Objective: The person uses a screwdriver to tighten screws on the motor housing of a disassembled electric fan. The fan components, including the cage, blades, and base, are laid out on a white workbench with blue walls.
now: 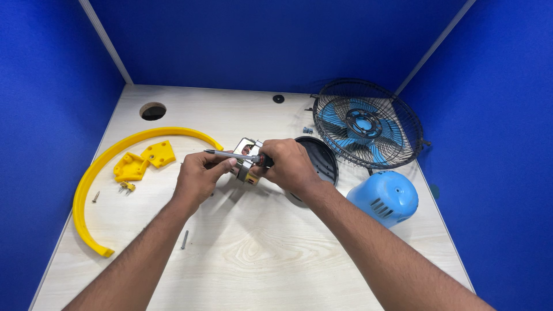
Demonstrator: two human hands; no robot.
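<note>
A: Where is the fan motor (247, 160) right now?

B: Mid-bench (271, 259), just left of the round black rear grille (322, 161) that lies flat. Both hands are on the work. The left hand (199, 175) is curled around the motor's near side, with its fingertips also touching the metal shaft of the screwdriver (233, 155). The right hand (288, 167) is clenched on the screwdriver's handle, right of the motor.

A: How would you do this step well?

B: In my judgement, keep the left hand's grip firm so the motor cannot twist, and keep the shaft in line with the screw before turning. I cannot see the tip's seat; the fingers hide it.

A: What else lies around the motor?

B: To its left are a yellow curved arc (86, 190), two yellow brackets (144, 161) and a small loose screw (95, 196). A longer screw (184, 239) lies nearer the person. To the right of the motor stand the caged blue fan blades (366, 124) and, nearer, a blue motor cover (385, 197).
</note>
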